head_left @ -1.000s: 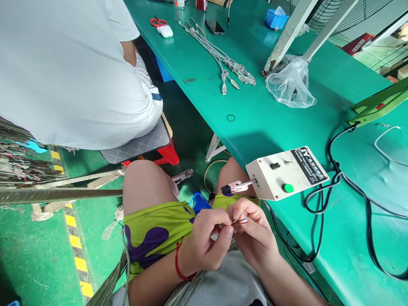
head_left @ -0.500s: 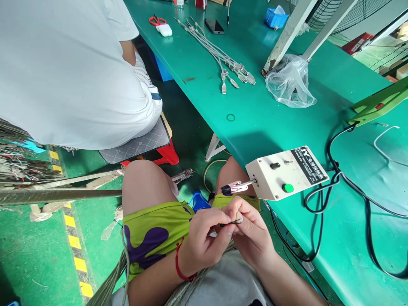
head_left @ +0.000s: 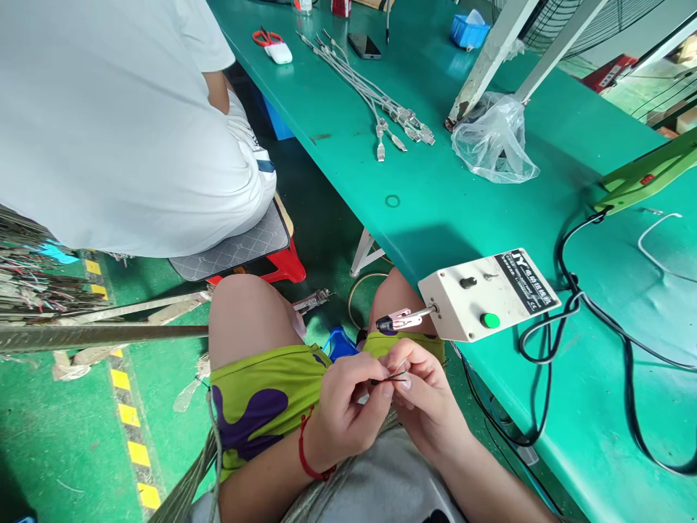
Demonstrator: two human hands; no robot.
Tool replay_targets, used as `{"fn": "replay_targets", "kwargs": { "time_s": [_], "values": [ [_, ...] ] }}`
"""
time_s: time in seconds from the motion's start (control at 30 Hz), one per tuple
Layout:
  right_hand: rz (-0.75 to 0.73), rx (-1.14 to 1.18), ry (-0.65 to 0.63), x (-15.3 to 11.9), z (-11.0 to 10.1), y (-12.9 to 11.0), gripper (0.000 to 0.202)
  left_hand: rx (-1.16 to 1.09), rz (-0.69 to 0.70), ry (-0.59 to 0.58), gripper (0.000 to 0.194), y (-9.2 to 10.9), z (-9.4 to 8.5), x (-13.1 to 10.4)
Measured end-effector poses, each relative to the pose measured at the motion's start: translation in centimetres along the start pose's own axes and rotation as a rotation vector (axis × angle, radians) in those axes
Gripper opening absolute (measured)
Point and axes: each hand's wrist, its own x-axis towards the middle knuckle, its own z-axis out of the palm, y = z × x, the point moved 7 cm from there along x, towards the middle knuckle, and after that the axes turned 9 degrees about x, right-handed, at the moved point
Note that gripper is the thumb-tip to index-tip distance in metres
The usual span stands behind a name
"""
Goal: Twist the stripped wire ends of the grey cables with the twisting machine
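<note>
Above my lap, my left hand pinches a thin dark cable end between thumb and fingers. Fine wires, dark and pale, fan out of it toward my right hand. The right thumb and forefinger are closed at these wires, almost touching the left fingertips. Just beyond my hands, a white control box with a green button sits at the table edge. A pink and black clip is on its shaft. A bundle of grey cables lies across my lap.
The green table bears grey USB cables, a phone, a plastic bag and black cords. A person in white sits at the left on a stool. Wire bundles hang at far left.
The wires between my fingertips are now spread apart and show more clearly. My right fingers have shifted slightly at the wires; my left hand has barely moved.
</note>
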Motion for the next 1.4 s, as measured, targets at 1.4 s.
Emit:
{"fn": "replay_targets", "kwargs": {
  "time_s": [1.4],
  "values": [
    [-0.153,0.085,0.027,-0.3,0.4,-1.2,0.021,-0.3,-0.098,0.015,0.01,-1.8,0.7,-1.1]
  ]
}}
